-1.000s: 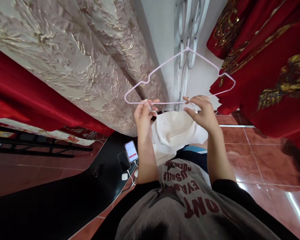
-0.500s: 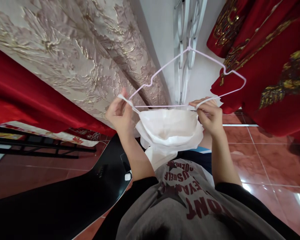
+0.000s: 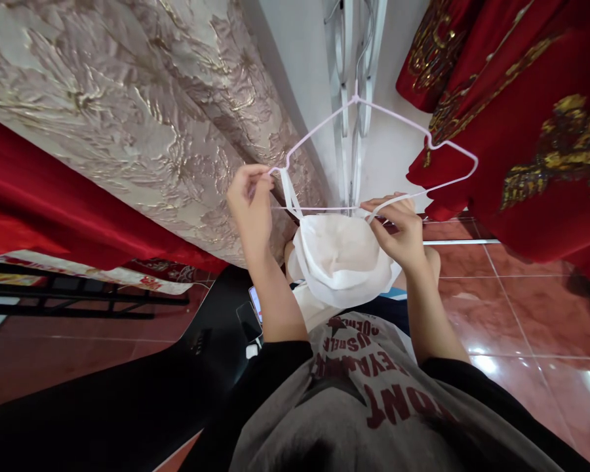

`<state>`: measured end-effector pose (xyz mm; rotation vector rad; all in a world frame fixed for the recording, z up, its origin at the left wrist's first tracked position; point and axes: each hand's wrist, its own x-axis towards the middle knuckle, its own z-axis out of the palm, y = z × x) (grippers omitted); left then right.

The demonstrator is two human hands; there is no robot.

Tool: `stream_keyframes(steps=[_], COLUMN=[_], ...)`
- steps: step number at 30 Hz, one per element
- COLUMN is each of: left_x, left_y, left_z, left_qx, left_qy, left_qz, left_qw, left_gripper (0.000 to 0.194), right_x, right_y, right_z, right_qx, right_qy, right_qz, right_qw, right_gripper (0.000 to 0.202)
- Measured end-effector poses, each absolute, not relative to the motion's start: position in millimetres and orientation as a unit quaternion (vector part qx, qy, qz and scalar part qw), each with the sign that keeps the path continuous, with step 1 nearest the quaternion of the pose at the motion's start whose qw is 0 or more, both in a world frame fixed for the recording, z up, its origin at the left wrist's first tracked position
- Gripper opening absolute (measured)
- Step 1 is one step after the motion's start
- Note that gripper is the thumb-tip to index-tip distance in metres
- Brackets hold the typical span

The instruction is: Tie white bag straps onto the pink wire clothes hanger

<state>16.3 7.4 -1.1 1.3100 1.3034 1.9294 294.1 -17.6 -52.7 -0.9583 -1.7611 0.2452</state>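
A pale pink clothes hanger [image 3: 319, 126] hangs by its hook from white scrolled metalwork. At its left corner the fingers of my left hand [image 3: 250, 200] are closed on the hanger. Beside them one strap [image 3: 288, 191] of a white garment loops over the hanger's left notch. The white garment [image 3: 344, 246], with its gathered opening facing up, hangs below the bottom bar. My right hand [image 3: 397, 226] is closed near the middle of that bar, pinching the garment's other strap. This strap lies across the fingers. The hanger's right end is free of cloth.
Beige brocade curtain cloth [image 3: 177, 124] fills the left. Red garments with gold embroidery [image 3: 535, 151] hang at right. The white metalwork [image 3: 344, 131] stands ahead. A black glossy surface [image 3: 177, 380] at lower left carries a phone [image 3: 249, 321] and a white charger [image 3: 252, 351].
The left strap has gone from my left hand's fingers onto the hanger's left notch. My left hand has moved up and right to the hanger's corner. My right hand keeps its strap.
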Motion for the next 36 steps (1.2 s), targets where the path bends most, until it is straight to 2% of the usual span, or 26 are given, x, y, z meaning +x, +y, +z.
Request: stream_keyframes(steps=[2, 4, 9, 14, 17, 23, 27, 30, 32, 34, 36], left_x=[24, 36, 60, 53, 48, 50, 49, 48, 48, 48, 48], left_y=[3, -3, -13, -15, -14, -16, -15, -14, -15, -14, -13], left_z=[-27, -46, -52, -46, -47, -46, -45, -45, -46, -46, -46], left_qx=[0.399, 0.343, 0.361, 0.360, 0.363, 0.349, 0.364, 0.365, 0.362, 0.358, 0.358], left_qy=[0.475, 0.466, 0.400, 0.377, 0.377, 0.370, 0.348, 0.344, 0.358, 0.372, 0.375], left_qz=[0.746, 0.758, 0.754, 0.755, 0.751, 0.756, 0.764, 0.768, 0.760, 0.754, 0.755], left_qw=[0.244, 0.302, 0.375, 0.397, 0.404, 0.413, 0.403, 0.398, 0.404, 0.406, 0.402], left_gripper=[0.024, 0.040, 0.048, 0.045, 0.042, 0.039, 0.041, 0.042, 0.043, 0.044, 0.043], right_x=[293, 291, 289, 325, 359, 387, 369, 354, 349, 345, 336], right_y=[-18, -18, -21, -13, -3, 17, 19, 18, 19, 17, 13], right_z=[-54, -54, -47, -52, -52, -14, 21, 33, 32, 26, 17], right_qx=[-0.412, -0.416, -0.411, -0.435, -0.451, -0.406, -0.469, -0.491, -0.462, -0.389, -0.316], right_qy=[-0.738, -0.738, -0.730, -0.564, -0.483, -0.534, -0.638, -0.682, -0.686, -0.667, -0.645], right_qz=[0.103, 0.104, 0.106, 0.051, 0.030, 0.035, 0.113, 0.082, 0.010, -0.052, -0.059], right_qw=[0.525, 0.521, 0.535, 0.700, 0.750, 0.741, 0.600, 0.536, 0.562, 0.633, 0.693], right_gripper=[0.018, 0.019, 0.017, 0.006, 0.009, 0.019, 0.014, 0.029, 0.032, 0.023, 0.010])
